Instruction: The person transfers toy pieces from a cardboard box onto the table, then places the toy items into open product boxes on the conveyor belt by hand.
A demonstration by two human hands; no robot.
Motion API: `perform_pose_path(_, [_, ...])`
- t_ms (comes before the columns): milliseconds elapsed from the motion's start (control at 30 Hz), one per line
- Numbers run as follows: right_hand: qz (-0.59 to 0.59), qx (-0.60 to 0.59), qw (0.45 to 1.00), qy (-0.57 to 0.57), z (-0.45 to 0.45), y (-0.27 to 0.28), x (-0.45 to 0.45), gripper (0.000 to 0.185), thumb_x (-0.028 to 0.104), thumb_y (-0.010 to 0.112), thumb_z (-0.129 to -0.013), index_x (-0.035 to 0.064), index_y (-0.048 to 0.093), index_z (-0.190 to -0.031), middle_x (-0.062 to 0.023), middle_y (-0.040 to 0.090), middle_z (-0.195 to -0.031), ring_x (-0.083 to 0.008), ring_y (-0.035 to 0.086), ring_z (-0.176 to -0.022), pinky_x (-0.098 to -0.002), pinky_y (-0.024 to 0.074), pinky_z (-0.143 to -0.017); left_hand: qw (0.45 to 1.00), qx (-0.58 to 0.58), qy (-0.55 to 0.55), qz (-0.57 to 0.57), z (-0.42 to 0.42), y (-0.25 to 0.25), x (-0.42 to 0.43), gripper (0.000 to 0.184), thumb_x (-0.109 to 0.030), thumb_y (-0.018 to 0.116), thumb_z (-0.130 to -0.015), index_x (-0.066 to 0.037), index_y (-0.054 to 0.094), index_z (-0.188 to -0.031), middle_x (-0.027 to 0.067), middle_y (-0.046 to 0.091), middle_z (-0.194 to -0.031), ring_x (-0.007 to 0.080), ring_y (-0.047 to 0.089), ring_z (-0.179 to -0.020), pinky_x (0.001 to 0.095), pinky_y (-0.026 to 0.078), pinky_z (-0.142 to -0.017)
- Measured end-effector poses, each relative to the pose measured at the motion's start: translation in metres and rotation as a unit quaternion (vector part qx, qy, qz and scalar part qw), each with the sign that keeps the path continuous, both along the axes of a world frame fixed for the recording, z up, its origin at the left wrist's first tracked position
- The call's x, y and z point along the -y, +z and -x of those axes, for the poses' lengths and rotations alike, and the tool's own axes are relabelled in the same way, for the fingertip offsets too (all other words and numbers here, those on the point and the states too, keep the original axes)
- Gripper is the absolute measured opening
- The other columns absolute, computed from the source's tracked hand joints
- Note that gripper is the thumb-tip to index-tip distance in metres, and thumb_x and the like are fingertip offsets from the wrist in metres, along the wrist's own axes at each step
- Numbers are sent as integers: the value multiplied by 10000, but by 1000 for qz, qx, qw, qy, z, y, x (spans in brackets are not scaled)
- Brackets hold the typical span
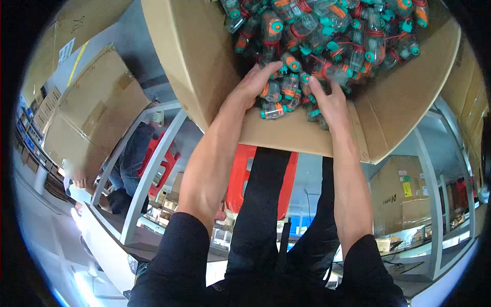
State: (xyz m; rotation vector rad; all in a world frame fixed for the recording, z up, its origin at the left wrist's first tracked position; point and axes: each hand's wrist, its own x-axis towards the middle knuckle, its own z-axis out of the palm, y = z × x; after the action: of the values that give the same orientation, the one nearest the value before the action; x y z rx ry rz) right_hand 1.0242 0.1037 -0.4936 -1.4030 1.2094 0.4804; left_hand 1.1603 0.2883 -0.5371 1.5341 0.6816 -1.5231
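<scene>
A large open cardboard box (286,134) holds a heap of small clear plastic bottle-like pieces (274,111) with teal ends, orange parts and some red cords. Both of my hands reach in over the near wall. My left hand (254,84) is at the left of the heap, thumb stretched out, its other fingers partly hidden against the pieces. My right hand (333,102) is to the right, thumb and fingers apart, the fingertips blurred among the pieces. Several loose pieces lie between my palms, near the box's front wall. Neither hand visibly grips a piece.
A red plastic stool (238,176) is below the box, behind my legs. A closed cardboard box (97,110) rests on a metal frame (153,174) at left, near another person's hand (79,182). More cartons (401,194) are at right.
</scene>
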Motion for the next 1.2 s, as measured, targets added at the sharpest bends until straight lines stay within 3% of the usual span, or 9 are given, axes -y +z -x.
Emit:
perform_pose_path(67, [10, -27, 999, 30, 5, 2, -3, 633, 467, 729, -915, 25, 591, -1348, -130, 678, -1190, -240, 618, -1116, -378, 435, -1041, 1000, -6, 4, 8, 5, 6, 1, 754, -533, 702, -857, -25, 524, -1385, 107, 594, -1263, 229, 548, -1206, 399, 453, -1027])
perform_pose_path(167, [55, -27, 995, 81, 10, -10, -2, 789, 620, 725, -818, 66, 604, -1366, -248, 664, -1272, -357, 634, -1181, -426, 466, -1028, 999, 7, 12, 43, -1, 15, 14, 753, -521, 697, -864, -35, 506, -1406, 114, 569, -1307, 232, 535, -1222, 402, 449, -1037])
perform_pose_path(333, [152, -20, 970, 187, -2, 16, -21, 838, 634, 709, -830, 42, 563, -1404, -269, 598, -1358, -355, 581, -1260, -423, 432, -1066, 998, -12, 54, 29, 28, 30, 20, 587, -412, 693, -916, -114, 479, -1374, 73, 584, -1190, 199, 618, -1098, 381, 563, -887])
perform_pose_path(433, [-130, -51, 989, 46, -13, -12, 6, 835, 614, 706, -850, 14, 552, -1410, -246, 577, -1389, -333, 551, -1290, -403, 411, -1081, 997, 71, 38, 8, 35, 13, 27, 566, -397, 694, -919, -104, 494, -1361, 71, 596, -1168, 193, 619, -1095, 378, 565, -877])
perform_pose_path(600, [-135, -59, 987, 65, -2, -19, 23, 693, 501, 692, -932, 3, 552, -1392, -121, 614, -1321, -211, 572, -1209, -366, 429, -1061, 994, 54, 95, 25, 48, 27, 38, 506, -384, 688, -927, -82, 538, -1305, 61, 629, -1112, 189, 648, -1040, 385, 573, -855])
perform_pose_path(700, [-261, -4, 965, -26, 2, -24, 25, 619, 460, 681, -946, 29, 564, -1375, -98, 623, -1311, -173, 587, -1185, -349, 470, -1006, 981, -9, 180, 74, 39, 50, 46, 477, -382, 683, -931, -73, 559, -1272, 57, 644, -1090, 190, 662, -1006, 381, 576, -855])
perform_pose_path(867, [-308, 24, 950, -52, 18, -2, 27, 547, 414, 674, -944, 38, 597, -1333, -69, 646, -1257, -184, 623, -1140, -339, 468, -1017, 974, -48, 207, 77, 54, 72, 48, 435, -356, 668, -940, -67, 569, -1250, 75, 647, -1099, 199, 670, -980, 381, 587, -836])
perform_pose_path(1000, [-386, 87, 902, -175, 2, 23, 26, 445, 317, 632, -982, 37, 583, -1324, -45, 646, -1228, -165, 627, -1123, -327, 489, -1007, 981, -42, 181, 58, 31, 93, 67, 422, -337, 657, -946, -57, 567, -1248, 81, 646, -1101, 202, 669, -984, 394, 593, -817])
perform_pose_path(1200, [-372, 115, 893, -226, -12, 80, 39, 530, 296, 587, -1002, 40, 495, -1456, -72, 612, -1358, -177, 593, -1233, -339, 484, -1049, 981, -11, 186, 53, 16, 149, 93, 466, -344, 680, -920, 24, 575, -1185, 118, 635, -1058, 201, 670, -913, 389, 591, -747])
